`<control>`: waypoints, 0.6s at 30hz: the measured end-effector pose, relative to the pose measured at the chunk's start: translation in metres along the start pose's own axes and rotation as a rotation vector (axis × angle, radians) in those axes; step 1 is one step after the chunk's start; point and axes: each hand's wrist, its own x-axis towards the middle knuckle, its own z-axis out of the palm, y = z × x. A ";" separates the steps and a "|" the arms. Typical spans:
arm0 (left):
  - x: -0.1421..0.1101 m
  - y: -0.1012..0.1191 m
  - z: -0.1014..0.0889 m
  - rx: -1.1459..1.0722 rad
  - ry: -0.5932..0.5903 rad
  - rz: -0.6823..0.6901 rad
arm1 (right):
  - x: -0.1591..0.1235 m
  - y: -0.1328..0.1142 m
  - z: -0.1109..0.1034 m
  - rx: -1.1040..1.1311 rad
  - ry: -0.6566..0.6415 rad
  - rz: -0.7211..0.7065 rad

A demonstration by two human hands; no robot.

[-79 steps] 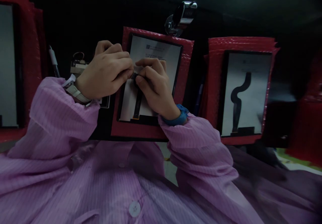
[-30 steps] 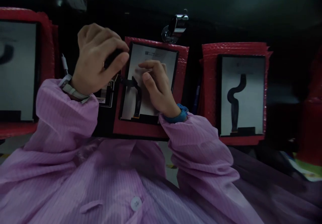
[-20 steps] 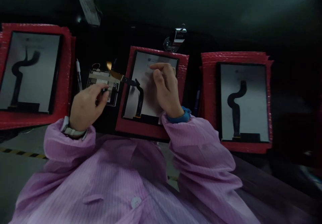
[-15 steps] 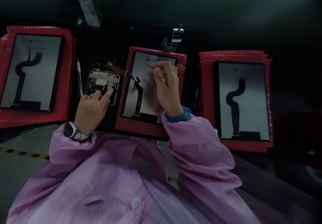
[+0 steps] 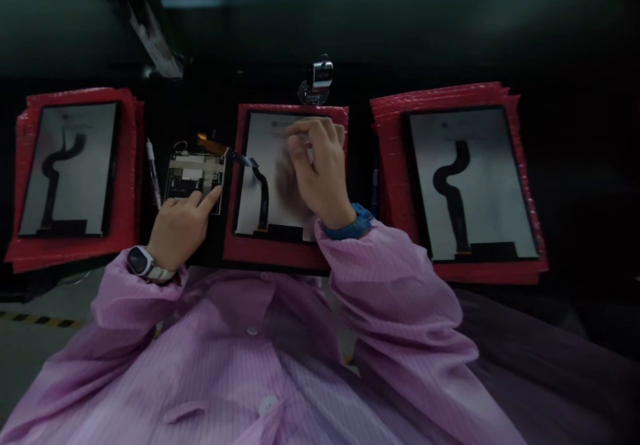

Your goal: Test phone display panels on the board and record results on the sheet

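Note:
My left hand [image 5: 181, 226] reaches over the lower edge of a bare circuit board unit [image 5: 194, 173], its index finger stretched out and resting on the right side. My right hand [image 5: 323, 172] is over the middle display panel [image 5: 273, 198], fingers loosely bent and index finger pointing left, with nothing visible in it. Whether its fingertips touch the glass is hard to tell. A black flex cable [image 5: 263, 198] lies on that panel and meets an orange-brown ribbon cable [image 5: 213, 144] leading to the board unit. Red wrap [image 5: 275, 253] lies beneath the panel.
Left and right stand stacks of red wrap, topped by a left display panel [image 5: 75, 178] and a right display panel [image 5: 480, 185]. A pen [image 5: 153, 173] lies beside the board unit. Behind the middle panel sits a small shiny metal device [image 5: 320, 78].
The whole view has shifted and turned slightly, so the panels and stacks appear in different places. Both hands keep nearly the same poses over the board unit and the middle panel.

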 end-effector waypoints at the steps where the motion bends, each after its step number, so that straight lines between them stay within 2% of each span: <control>1: 0.000 0.001 0.002 -0.024 0.029 0.003 | 0.000 0.000 -0.002 -0.011 -0.005 -0.002; 4: -0.003 0.013 0.011 -0.180 0.189 0.013 | -0.011 -0.002 -0.014 -0.029 -0.039 0.015; 7: -0.009 0.035 0.018 -0.355 0.361 0.062 | -0.040 -0.007 -0.028 -0.050 -0.024 0.115; 10: -0.014 0.052 0.021 -0.412 0.382 0.049 | -0.078 -0.014 -0.030 -0.096 0.039 0.283; 13: -0.017 0.057 0.021 -0.459 0.403 0.001 | -0.107 -0.018 -0.022 -0.078 0.121 0.425; 16: -0.017 0.054 0.019 -0.488 0.430 0.007 | -0.118 -0.017 -0.016 0.032 0.208 0.517; 18: -0.017 0.050 0.018 -0.514 0.404 0.022 | -0.118 -0.016 -0.017 0.170 0.216 0.588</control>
